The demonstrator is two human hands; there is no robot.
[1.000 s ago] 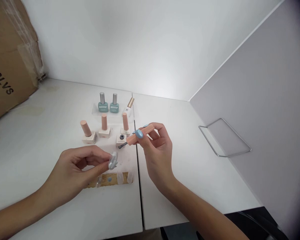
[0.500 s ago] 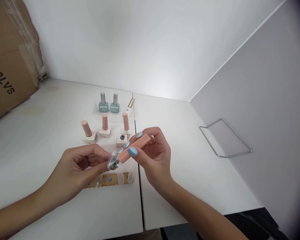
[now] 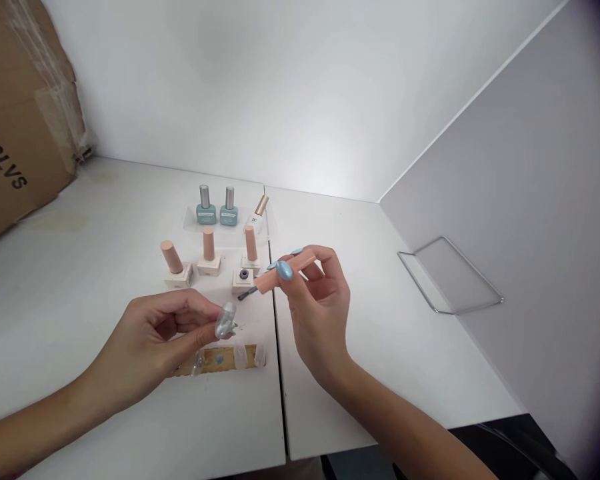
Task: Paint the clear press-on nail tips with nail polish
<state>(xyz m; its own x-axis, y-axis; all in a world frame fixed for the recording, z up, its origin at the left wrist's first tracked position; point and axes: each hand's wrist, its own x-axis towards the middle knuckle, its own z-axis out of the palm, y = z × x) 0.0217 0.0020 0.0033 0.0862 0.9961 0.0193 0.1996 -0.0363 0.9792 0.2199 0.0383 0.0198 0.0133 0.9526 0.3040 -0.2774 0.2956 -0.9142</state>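
Between thumb and fingers, my left hand point(image 3: 165, 340) pinches a clear false nail tip point(image 3: 225, 320) with a greyish, shiny patch on it. My right hand point(image 3: 320, 303) grips a nail polish brush by its peach cap point(image 3: 286, 272); its dark bristles point(image 3: 247, 293) point down and left, apart from the nail tip. Just beyond the bristles stands an uncapped white polish bottle point(image 3: 243, 280) with a dark neck. A wooden strip point(image 3: 230, 359) below my hands carries several clear nail tips and a blue-grey spot.
Three peach-capped bottles point(image 3: 209, 250) stand behind my hands. Farther back, a clear tray point(image 3: 190, 220) holds two teal bottles point(image 3: 206, 212) and a leaning gold-capped bottle point(image 3: 258, 213). A cardboard box point(image 3: 25, 120) is at left, a metal wire frame point(image 3: 450, 275) at right.
My right hand has drawn the brush up and to the right, off the nail tip and toward the uncapped bottle. My left hand keeps its place with the nail tip.
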